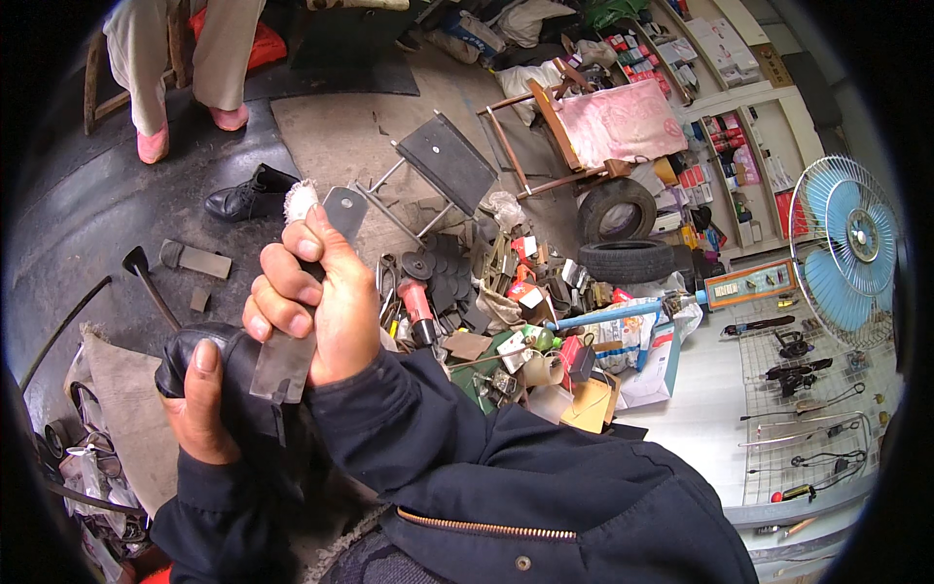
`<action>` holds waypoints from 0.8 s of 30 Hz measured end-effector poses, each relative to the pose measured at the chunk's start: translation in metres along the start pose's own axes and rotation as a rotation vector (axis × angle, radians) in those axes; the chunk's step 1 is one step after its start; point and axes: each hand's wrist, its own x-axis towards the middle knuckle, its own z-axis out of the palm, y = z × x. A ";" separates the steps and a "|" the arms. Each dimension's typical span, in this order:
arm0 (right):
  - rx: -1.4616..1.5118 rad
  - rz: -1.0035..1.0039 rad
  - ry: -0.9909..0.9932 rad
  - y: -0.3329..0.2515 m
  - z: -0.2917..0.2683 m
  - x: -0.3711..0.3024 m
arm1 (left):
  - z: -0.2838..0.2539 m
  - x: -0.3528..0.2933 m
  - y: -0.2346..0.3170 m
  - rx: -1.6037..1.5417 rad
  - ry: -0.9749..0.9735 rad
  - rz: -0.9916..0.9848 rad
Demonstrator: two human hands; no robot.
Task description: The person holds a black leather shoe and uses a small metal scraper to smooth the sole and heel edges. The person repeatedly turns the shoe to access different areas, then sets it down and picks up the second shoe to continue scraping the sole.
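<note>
My right hand (331, 302) is closed around a flat metal cobbler's knife (282, 368). Its wide grey blade points down, and a rounded end with a hole sticks out above my fist. A fuzzy white tuft shows beside my fingertips; whether it belongs to the knife I cannot tell. With my left hand (204, 404) I grip a black leather shoe (209, 346) at my lap, thumb up along its side. The blade's lower edge is at the shoe, by a dark strip hanging there. Most of my left fingers are hidden behind the shoe.
A black boot (250, 193) stands ahead on the floor near a folding stool (448, 161). A red angle grinder (416, 307) lies among piled scraps and tools. Tyres (618, 209), a blue fan (856, 234) and a wire rack are right. Someone's legs (219, 58) are far left.
</note>
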 end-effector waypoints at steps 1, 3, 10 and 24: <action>-0.018 -0.002 -0.003 0.000 0.000 0.000 | 0.003 0.000 0.001 -0.007 0.028 0.006; -0.047 -0.012 -0.013 0.001 0.000 0.000 | 0.008 -0.001 0.002 -0.034 0.040 0.001; -0.129 -0.072 -0.094 0.002 -0.001 -0.003 | 0.009 0.002 0.004 -0.100 0.024 -0.071; 0.069 -0.106 0.042 -0.010 -0.012 0.007 | 0.007 0.014 0.009 -0.010 0.039 -0.213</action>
